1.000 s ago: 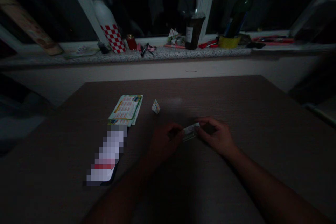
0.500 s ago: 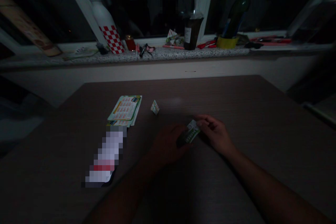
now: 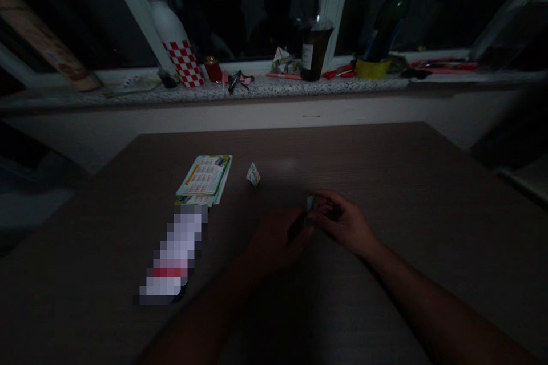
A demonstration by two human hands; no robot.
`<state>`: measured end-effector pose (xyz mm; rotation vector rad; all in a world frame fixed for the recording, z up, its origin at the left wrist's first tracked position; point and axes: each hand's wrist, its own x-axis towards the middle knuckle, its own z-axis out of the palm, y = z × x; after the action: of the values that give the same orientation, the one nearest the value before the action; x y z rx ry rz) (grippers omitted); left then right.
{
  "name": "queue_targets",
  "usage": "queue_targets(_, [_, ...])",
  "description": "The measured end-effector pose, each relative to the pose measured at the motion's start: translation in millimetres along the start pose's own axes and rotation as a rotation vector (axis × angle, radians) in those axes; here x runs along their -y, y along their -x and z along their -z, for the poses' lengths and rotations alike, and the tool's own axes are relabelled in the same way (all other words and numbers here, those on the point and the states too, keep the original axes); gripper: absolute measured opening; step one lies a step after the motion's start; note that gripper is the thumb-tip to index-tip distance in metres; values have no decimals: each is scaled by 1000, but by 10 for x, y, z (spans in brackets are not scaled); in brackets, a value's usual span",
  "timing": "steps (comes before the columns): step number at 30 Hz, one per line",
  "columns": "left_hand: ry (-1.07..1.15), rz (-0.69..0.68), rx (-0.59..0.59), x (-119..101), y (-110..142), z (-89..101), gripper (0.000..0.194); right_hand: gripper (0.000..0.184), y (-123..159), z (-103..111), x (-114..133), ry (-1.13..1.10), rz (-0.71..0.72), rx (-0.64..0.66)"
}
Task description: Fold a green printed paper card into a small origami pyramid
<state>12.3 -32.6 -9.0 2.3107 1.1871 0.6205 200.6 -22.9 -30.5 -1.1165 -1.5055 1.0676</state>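
Observation:
My left hand (image 3: 276,236) and my right hand (image 3: 345,221) meet over the middle of a dark wooden table (image 3: 385,159). Both pinch a small folded slip of paper (image 3: 310,203), of which only a narrow pale edge shows between the fingers. A small folded paper pyramid (image 3: 253,174) stands on the table a little beyond my left hand. Further left lies a stack of printed paper sheets (image 3: 206,179).
A blurred-out flat object (image 3: 173,256) lies near the table's left side. The granite windowsill (image 3: 240,90) behind holds a red-and-white checked bottle (image 3: 174,39), a dark cup (image 3: 315,48), a green bottle (image 3: 387,20), pens and small clutter.
The slip lay flat and wide between my hands; it has since been folded or turned smaller, and my fingers have closed in over it. My hands stay at the same spot.

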Motion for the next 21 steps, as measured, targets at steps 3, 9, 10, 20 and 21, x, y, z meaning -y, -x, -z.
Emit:
queue_targets(3, [32, 19, -4, -19, 1, 19, 34, 35, -3, 11, -22, 21, 22, 4])
queue_targets(9, [67, 46, -57, 14, -10, 47, 53, 35, -1, 25, -52, 121, 3, -25])
queue_targets(10, [55, 43, -70, 30, -11, 48, 57, 38, -1, 30, -57, 126, -6, -30])
queue_targets(20, [-174, -221, 20, 109, -19, 166, 54, 26, -28, 96, -96, 260, 20, -33])
queue_targets(21, [-180, -239, 47, 110, -20, 179, 54, 24, -32, 100, -98, 274, 9, -24])
